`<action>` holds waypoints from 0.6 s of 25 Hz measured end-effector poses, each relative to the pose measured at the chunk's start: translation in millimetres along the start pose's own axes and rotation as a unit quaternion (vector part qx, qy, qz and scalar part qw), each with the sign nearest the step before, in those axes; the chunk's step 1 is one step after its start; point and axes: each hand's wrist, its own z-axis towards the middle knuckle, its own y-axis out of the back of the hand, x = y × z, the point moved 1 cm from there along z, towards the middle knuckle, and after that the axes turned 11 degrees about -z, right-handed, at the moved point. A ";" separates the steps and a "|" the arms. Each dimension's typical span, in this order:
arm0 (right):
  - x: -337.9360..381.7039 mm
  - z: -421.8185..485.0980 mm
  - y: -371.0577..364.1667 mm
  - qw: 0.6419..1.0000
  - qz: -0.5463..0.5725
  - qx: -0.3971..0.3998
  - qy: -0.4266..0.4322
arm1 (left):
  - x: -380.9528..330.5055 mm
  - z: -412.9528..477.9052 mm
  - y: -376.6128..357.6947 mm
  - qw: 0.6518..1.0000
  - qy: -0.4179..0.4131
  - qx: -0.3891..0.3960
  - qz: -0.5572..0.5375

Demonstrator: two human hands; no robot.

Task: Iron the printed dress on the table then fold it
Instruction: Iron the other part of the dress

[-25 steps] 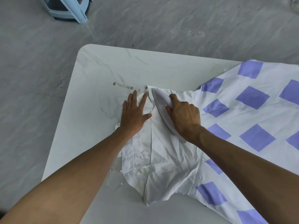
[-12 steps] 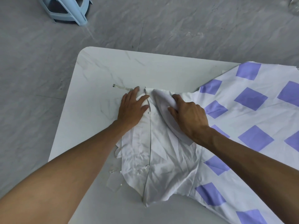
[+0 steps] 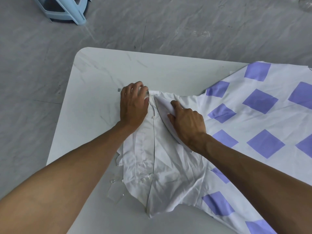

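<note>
The printed dress (image 3: pixel 253 132) lies spread across the right part of the desk (image 3: pixel 104 68), its white lining side turned up near the person and the purple squares showing farther right. The left hand (image 3: pixel 133 105) rests on the top edge of the bodice, fingers curled down over a thin clear strap (image 3: pixel 119 89) whose end pokes out beside them; whether its grip is closed on the strap or only pressing it I cannot tell. The right hand (image 3: pixel 187 124) lies on a raised fold of white cloth, fingers curved around the ridge, grip closed on the fabric. Judging by this, one hand pins the neckline in place so the other can pull or flatten the fold without the whole garment sliding. Small clear strap sliders (image 3: pixel 146 179) sit on the cloth near the lower seam. No iron is visible, and no container is in view. A pale blue stool (image 3: pixel 67 9) stands on the grey floor (image 3: pixel 202 22) beyond the desk.
</note>
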 end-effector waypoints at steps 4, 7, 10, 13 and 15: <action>-0.7 -5.8 4.6 1.000 0.022 -0.010 -0.008 | 4.8 -3.9 6.2 0.998 0.038 0.005 0.049; 3.5 -8.7 7.0 0.999 0.035 -0.012 -0.023 | 18.3 -1.8 13.2 0.993 0.107 -0.010 -0.037; 8.4 -8.6 6.2 0.998 0.054 0.011 -0.029 | 21.9 1.4 7.8 0.991 -0.038 0.117 -0.050; 12.6 -8.3 3.4 0.998 0.049 0.020 -0.023 | 24.1 6.7 1.7 0.974 -0.065 0.218 -0.008; 12.1 -8.4 1.3 0.999 0.041 0.020 -0.025 | 22.3 8.3 0.5 0.970 -0.073 0.233 0.011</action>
